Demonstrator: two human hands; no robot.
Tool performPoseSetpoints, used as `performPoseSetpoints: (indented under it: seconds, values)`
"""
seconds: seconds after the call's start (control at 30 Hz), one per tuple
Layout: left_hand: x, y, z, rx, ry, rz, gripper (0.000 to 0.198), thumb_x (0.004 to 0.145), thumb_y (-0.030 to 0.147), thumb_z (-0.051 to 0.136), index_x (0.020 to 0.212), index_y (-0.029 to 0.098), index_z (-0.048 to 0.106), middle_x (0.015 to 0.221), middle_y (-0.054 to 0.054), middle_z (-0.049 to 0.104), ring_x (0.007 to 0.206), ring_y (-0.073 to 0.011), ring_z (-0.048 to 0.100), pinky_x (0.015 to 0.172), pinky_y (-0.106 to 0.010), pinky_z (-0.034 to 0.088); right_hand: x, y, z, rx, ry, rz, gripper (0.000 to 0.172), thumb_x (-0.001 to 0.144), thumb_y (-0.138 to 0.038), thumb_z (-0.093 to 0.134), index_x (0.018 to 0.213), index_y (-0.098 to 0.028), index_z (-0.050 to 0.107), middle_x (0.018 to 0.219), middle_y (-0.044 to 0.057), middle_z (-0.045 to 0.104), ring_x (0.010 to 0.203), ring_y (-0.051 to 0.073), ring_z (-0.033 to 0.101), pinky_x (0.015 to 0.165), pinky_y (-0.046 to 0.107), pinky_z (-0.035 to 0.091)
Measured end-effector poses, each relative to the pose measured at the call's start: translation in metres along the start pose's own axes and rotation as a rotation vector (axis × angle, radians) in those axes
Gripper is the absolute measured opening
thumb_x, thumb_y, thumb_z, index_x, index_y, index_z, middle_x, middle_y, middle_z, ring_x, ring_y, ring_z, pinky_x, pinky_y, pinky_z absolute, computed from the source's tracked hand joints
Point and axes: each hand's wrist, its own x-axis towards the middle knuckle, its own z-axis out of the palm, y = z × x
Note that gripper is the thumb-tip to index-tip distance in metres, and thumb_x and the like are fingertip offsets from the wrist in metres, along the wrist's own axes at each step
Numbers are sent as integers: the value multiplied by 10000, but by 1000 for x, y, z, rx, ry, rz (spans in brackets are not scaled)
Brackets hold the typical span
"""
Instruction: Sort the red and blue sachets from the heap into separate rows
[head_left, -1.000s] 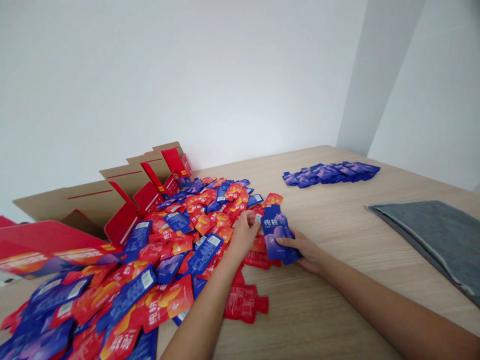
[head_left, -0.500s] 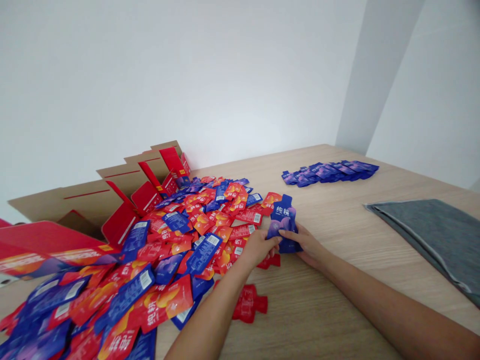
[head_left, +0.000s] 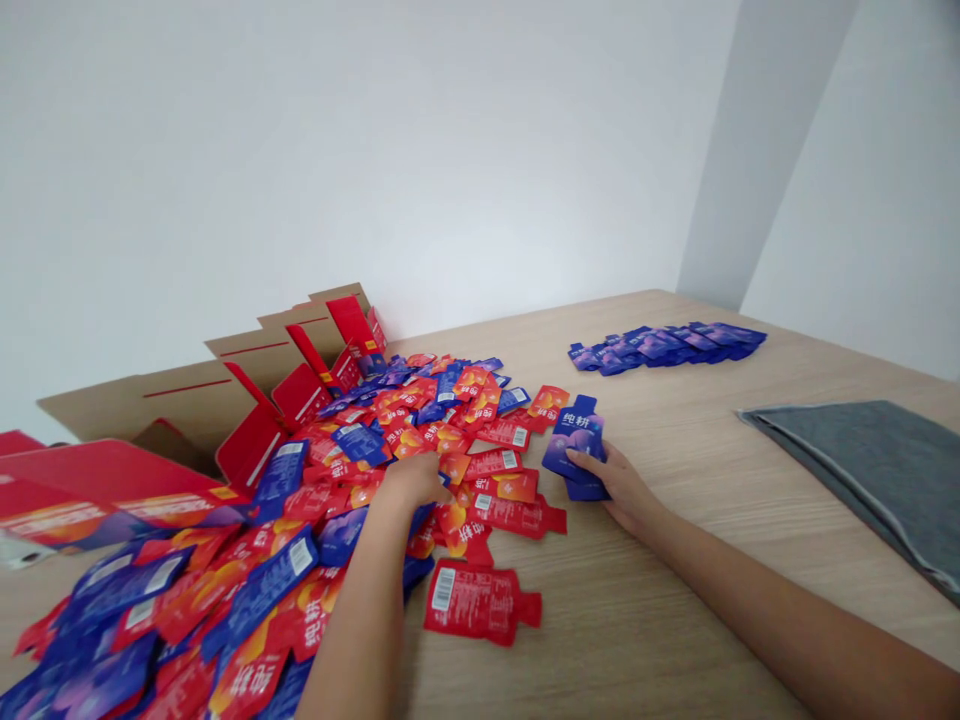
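Observation:
My right hand [head_left: 626, 485] is closed on a small stack of blue pouches [head_left: 576, 425], thumb across the front and spouts pointing away from me. The top pouch has purple fruit and white lettering. My left hand [head_left: 416, 478] is over the mixed pile, touching or just above a blue pouch [head_left: 421, 516] that it mostly covers. Its fingertips point down and are largely hidden, so I cannot tell whether they grip. Around it lie red-orange pouches [head_left: 495, 463] and more blue ones. A red pouch [head_left: 480, 602] lies back side up, nearer to me.
Open red cardboard boxes [head_left: 247, 450] with brown flaps line the pile's left side. An overlapping row of blue pouches [head_left: 667, 347] lies at the table's far right. A grey cloth item [head_left: 862, 475] rests on the right of the wooden table [head_left: 637, 620]. Behind is a white wall.
My left hand has left the stack held by my right hand and moved left over the pile. The stack stays in my right hand, and the red pouches beneath show more fully.

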Motion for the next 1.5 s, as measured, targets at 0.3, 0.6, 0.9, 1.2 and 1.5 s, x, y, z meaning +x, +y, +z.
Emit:
performPoseSetpoints:
  seconds: [0.3, 0.6, 0.9, 1.2, 1.5]
  values:
    - [4, 2, -10, 107, -66, 109, 221, 704, 140, 498, 840, 193, 665, 1003, -114, 703, 923, -255, 657, 705, -281, 469, 3, 1, -5, 16, -73, 45, 302, 609, -252, 788, 871, -196, 648, 761, -2, 719, 626, 158, 642, 580, 257, 505]
    - [-16, 29, -36, -597, 480, 191, 165, 780, 339, 497, 673, 215, 476, 607, 10, 597, 633, -174, 617, 615, -271, 461, 0, -1, -3, 25, -94, 75, 330, 597, -247, 793, 887, -198, 643, 762, -10, 720, 618, 136, 636, 553, 228, 506]
    - [-14, 113, 36, -2024, 47, 90, 196, 654, 240, 641, 723, 175, 470, 681, -7, 661, 711, -163, 690, 753, -300, 530, -1, 3, -3, 14, -143, 51, 372, 615, -246, 773, 961, -189, 648, 817, 16, 736, 675, 167, 669, 619, 256, 525]
    - [-22, 130, 83, -1691, -44, -16, 231, 616, 345, 643, 669, 181, 490, 516, 57, 545, 354, -55, 445, 327, -165, 315, 9, 4, -4, 259, 115, 70, 299, 853, -472, 498, 834, -208, 638, 715, 25, 731, 712, 214, 689, 629, 326, 545]
    - [-22, 128, 81, -1547, -214, 88, 471, 668, 644, 562, 609, 184, 480, 424, 51, 490, 310, -65, 402, 320, -182, 286, 1, 1, 0, 128, 17, -90, 367, 603, -338, 793, 891, -195, 617, 738, -16, 714, 647, 167, 650, 609, 266, 512]
